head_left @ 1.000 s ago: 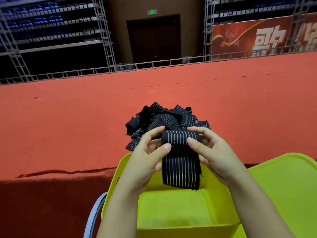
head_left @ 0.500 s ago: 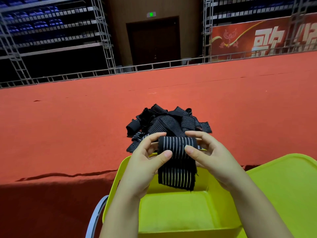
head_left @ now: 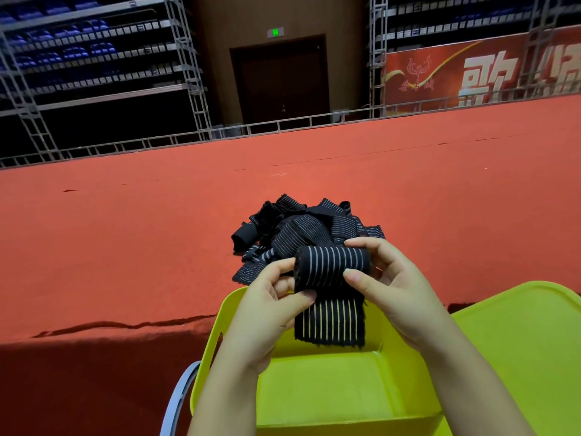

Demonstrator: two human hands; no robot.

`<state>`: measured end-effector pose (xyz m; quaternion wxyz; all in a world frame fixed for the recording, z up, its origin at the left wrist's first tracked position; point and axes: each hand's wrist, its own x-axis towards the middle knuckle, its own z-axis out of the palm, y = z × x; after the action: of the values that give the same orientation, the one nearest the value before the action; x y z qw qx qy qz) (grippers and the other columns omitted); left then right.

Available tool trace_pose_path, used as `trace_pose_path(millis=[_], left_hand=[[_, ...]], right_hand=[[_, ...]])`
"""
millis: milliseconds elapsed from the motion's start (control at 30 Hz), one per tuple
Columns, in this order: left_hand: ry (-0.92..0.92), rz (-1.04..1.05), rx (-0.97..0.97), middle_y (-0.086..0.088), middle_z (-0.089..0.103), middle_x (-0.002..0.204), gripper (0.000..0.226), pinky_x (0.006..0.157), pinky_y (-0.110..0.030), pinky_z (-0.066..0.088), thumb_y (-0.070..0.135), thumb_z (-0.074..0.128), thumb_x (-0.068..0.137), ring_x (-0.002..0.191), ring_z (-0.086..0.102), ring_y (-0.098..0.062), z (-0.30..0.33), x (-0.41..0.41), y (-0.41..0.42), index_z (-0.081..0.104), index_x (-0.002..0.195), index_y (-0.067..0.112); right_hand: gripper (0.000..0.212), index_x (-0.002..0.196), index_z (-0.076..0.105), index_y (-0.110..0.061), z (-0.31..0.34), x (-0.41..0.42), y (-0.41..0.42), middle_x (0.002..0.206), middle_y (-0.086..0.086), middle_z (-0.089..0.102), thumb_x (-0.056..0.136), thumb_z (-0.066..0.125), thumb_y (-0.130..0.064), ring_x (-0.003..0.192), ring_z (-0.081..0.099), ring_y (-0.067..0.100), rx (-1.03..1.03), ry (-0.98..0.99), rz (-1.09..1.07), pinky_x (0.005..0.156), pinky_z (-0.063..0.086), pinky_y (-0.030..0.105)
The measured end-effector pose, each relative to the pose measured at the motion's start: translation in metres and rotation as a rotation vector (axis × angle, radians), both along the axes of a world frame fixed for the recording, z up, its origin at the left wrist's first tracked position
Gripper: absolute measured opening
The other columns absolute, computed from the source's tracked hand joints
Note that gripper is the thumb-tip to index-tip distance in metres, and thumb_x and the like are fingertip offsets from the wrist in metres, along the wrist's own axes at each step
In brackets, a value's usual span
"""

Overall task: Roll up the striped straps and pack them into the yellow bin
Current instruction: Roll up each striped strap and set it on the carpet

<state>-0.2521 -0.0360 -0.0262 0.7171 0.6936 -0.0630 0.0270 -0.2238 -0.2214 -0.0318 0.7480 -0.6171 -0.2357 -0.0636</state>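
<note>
Looks like some kind of arena or hall: dark tiers of blue seats (head_left: 75, 55) on metal scaffolding at the back, a brown double door (head_left: 281, 80) under a little green exit sign (head_left: 275, 32), and a red banner (head_left: 481, 75) with big white characters off to the right of that door. In front of all that there's a huge red carpeted stage (head_left: 125, 234) that works as the bench here, with a wrinkle running along its near edge.

Using the yellow bin (head_left: 330, 391) as the landmark: it sits right at the near edge of the stage, below the camera, and I can't see anything lying in the part of it that shows. Just to the right of the bin is a flat yellow lid (head_left: 518, 357) in the same colour. At the bin's lower left corner a grey curved rim (head_left: 179, 401) pokes in; can't tell what it belongs to.

Behind the bin, on the red carpet, there's a loose pile of striped straps (head_left: 301, 228), black with thin pale lines, all tangled up.

Above the bin's far edge, both hands are working one strap (head_left: 330, 272). The top part is wound into a fat roll lying sideways, and the loose tail hangs down from it over the bin opening. The left hand (head_left: 270, 313) grips the roll's left end, fingers curled round it with the thumb on the tail just under the roll. The right hand (head_left: 396, 287) grips the right end, thumb in front and fingers wrapped over the top.
</note>
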Motion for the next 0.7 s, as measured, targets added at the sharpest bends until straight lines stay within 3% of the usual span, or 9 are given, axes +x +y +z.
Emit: trace_pose_path(millis=[167, 233, 333, 433, 500, 533, 633, 700], left_hand=[[-0.001, -0.100, -0.086, -0.006, 0.070, 0.113, 0.061, 0.086, -0.045, 0.056, 0.021, 0.079, 0.067, 0.104, 0.068, -0.024, 0.0004, -0.0025, 0.0008, 0.058, 0.124, 0.022], [-0.002, -0.084, -0.108, -0.002, 0.071, 0.105, 0.057, 0.075, -0.038, 0.056, 0.029, 0.080, 0.066, 0.099, 0.068, -0.019, 0.0017, -0.0028, -0.0003, 0.061, 0.120, 0.026], [-0.013, -0.009, -0.106, -0.001, 0.069, 0.104, 0.046, 0.074, -0.037, 0.055, 0.036, 0.077, 0.067, 0.097, 0.067, -0.017, 0.0026, -0.0010, -0.0004, 0.066, 0.112, 0.033], [-0.044, -0.008, -0.078, -0.007, 0.067, 0.111, 0.053, 0.088, -0.052, 0.052, 0.040, 0.080, 0.060, 0.100, 0.068, -0.024, 0.0042, -0.0031, 0.0023, 0.068, 0.112, 0.037], [-0.070, -0.040, -0.056, -0.005, 0.069, 0.109, 0.053, 0.088, -0.051, 0.052, 0.037, 0.079, 0.061, 0.099, 0.068, -0.023, 0.0046, -0.0049, 0.0039, 0.068, 0.112, 0.039], [-0.085, -0.059, -0.046, -0.002, 0.070, 0.107, 0.050, 0.085, -0.046, 0.054, 0.032, 0.078, 0.063, 0.097, 0.067, -0.021, 0.0051, -0.0058, 0.0042, 0.068, 0.112, 0.040], [-0.114, -0.093, -0.036, 0.001, 0.070, 0.108, 0.052, 0.079, -0.032, 0.055, 0.023, 0.076, 0.065, 0.095, 0.066, -0.017, 0.0072, -0.0079, 0.0044, 0.068, 0.113, 0.040], [-0.107, -0.100, -0.089, -0.003, 0.069, 0.113, 0.055, 0.080, -0.034, 0.055, 0.013, 0.074, 0.068, 0.099, 0.066, -0.020, 0.0081, -0.0085, 0.0044, 0.067, 0.117, 0.036]], right_hand=[[0.040, 0.102, 0.062, -0.023, -0.0011, -0.0001, -0.0011, 0.104, -0.005, 0.066, 0.078, 0.070, 0.006, 0.099, 0.063, 0.010, -0.077, -0.124, -0.011, 0.081, 0.051, 0.023], [0.038, 0.094, 0.063, -0.030, -0.0015, -0.0009, -0.0006, 0.111, -0.005, 0.066, 0.071, 0.072, -0.002, 0.106, 0.063, 0.012, -0.101, -0.151, -0.014, 0.084, 0.053, 0.027], [0.034, 0.087, 0.064, -0.033, -0.0031, -0.0017, 0.0013, 0.112, -0.010, 0.065, 0.067, 0.074, -0.008, 0.111, 0.061, 0.009, -0.130, -0.148, -0.011, 0.084, 0.053, 0.027], [0.026, 0.088, 0.068, -0.034, -0.0012, -0.0030, -0.0005, 0.113, -0.014, 0.065, 0.065, 0.079, -0.036, 0.109, 0.062, 0.005, -0.138, -0.056, 0.012, 0.082, 0.052, 0.023], [0.046, 0.099, 0.069, -0.031, -0.0014, -0.0028, -0.0019, 0.110, -0.008, 0.067, 0.064, 0.075, -0.059, 0.104, 0.064, 0.010, -0.102, 0.079, 0.084, 0.081, 0.055, 0.029], [0.050, 0.105, 0.068, -0.028, -0.0022, -0.0021, -0.0026, 0.112, -0.001, 0.068, 0.068, 0.071, -0.062, 0.104, 0.065, 0.016, -0.080, 0.154, 0.128, 0.080, 0.056, 0.033], [0.036, 0.112, 0.065, -0.016, -0.0004, -0.0035, -0.0029, 0.117, 0.013, 0.066, 0.084, 0.067, -0.040, 0.105, 0.066, 0.027, -0.037, 0.286, 0.180, 0.077, 0.057, 0.040], [0.036, 0.111, 0.065, -0.012, 0.0002, -0.0048, -0.0023, 0.114, 0.013, 0.066, 0.079, 0.071, -0.029, 0.099, 0.068, 0.025, 0.017, 0.282, 0.167, 0.072, 0.057, 0.035]])
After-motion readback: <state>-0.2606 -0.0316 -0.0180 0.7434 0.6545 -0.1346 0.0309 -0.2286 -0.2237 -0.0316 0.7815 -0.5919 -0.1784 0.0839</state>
